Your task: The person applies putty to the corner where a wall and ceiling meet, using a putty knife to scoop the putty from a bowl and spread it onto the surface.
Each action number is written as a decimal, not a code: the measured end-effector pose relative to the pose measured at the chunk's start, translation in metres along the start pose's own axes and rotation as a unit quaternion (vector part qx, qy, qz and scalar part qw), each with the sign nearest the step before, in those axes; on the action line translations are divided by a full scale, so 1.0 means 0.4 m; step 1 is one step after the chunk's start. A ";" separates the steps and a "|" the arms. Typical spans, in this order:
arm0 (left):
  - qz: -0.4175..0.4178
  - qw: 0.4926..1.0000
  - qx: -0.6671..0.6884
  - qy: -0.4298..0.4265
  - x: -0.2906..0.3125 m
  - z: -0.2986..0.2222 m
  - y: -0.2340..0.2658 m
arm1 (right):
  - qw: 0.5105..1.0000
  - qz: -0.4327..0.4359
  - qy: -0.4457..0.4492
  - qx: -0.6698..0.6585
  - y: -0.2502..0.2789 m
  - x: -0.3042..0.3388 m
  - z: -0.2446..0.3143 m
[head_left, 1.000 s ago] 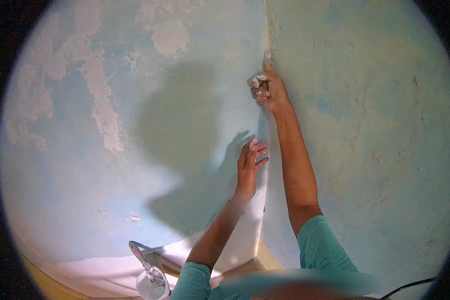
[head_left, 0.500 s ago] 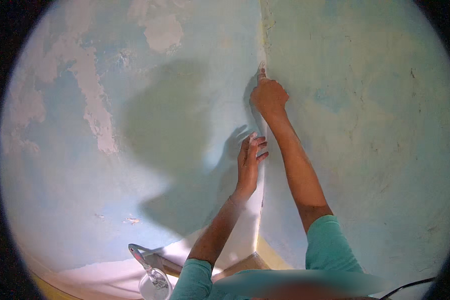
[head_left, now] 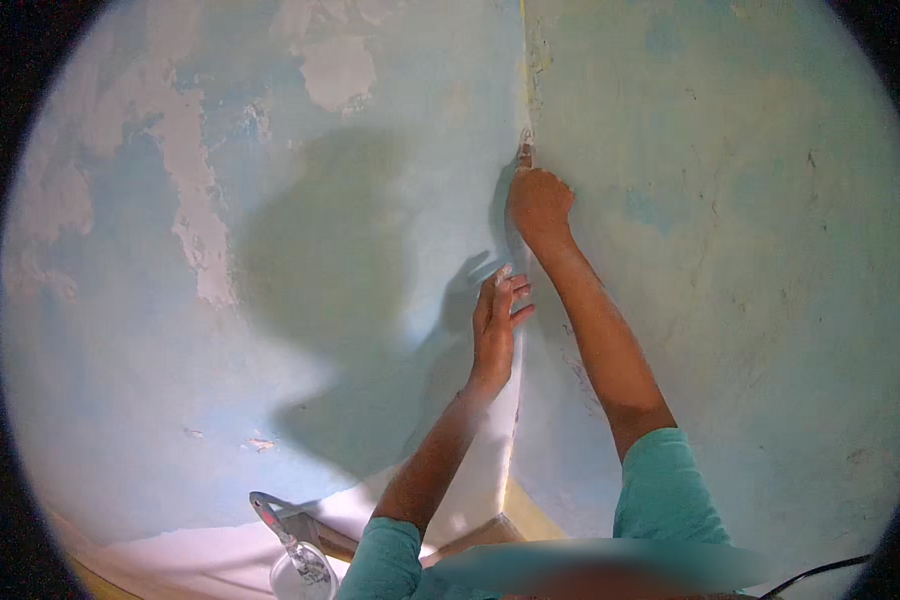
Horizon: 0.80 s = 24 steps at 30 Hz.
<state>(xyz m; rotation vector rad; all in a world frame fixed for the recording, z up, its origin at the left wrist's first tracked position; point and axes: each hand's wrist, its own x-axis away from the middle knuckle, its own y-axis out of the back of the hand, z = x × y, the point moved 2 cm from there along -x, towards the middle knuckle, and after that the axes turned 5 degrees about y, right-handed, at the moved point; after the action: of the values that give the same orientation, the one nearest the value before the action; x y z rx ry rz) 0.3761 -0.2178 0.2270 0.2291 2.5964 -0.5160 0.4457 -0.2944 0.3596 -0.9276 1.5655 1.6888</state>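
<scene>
The right hand points one finger at the corner, its palm hidden, grip impossible to tell; the left hand, fingers parted, is lower, near that edge. Open wall spreads either side.

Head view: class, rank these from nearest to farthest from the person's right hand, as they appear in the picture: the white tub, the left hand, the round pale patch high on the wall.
From the right hand:
1. Left hand: just below, slightly left.
2. Round pale patch: upper left.
3. White tub: far lower left, bottom edge.
</scene>
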 end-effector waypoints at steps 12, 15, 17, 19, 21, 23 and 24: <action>0.027 0.999 0.000 -0.040 -0.014 -0.057 -0.038 | 0.957 -0.198 0.080 0.196 0.085 -0.135 0.021; 0.025 0.999 0.005 -0.033 -0.007 -0.059 -0.039 | 0.929 -0.243 0.133 0.247 0.067 -0.118 0.015; 0.025 0.999 0.009 -0.036 -0.004 -0.060 -0.040 | 0.922 -0.268 0.162 0.226 0.061 -0.105 0.002; 0.023 0.999 0.014 -0.034 -0.003 -0.062 -0.040 | 0.916 -0.233 0.186 0.268 0.055 -0.099 -0.001; 0.015 0.999 0.021 -0.021 0.001 -0.065 -0.038 | 0.914 -0.192 0.219 0.284 0.057 -0.087 -0.001; 0.016 0.999 0.026 -0.015 0.011 -0.072 -0.040 | 0.920 -0.119 0.252 0.276 0.065 -0.064 -0.007; 0.014 1.000 0.022 -0.016 0.013 -0.078 -0.040 | 0.921 -0.152 0.255 0.252 0.083 -0.065 -0.013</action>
<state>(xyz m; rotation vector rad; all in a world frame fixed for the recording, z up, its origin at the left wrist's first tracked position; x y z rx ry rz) 0.3542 -0.2197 0.2550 0.2689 2.5488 -0.5630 0.4321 -0.3020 0.3990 -1.3038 1.9348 0.7914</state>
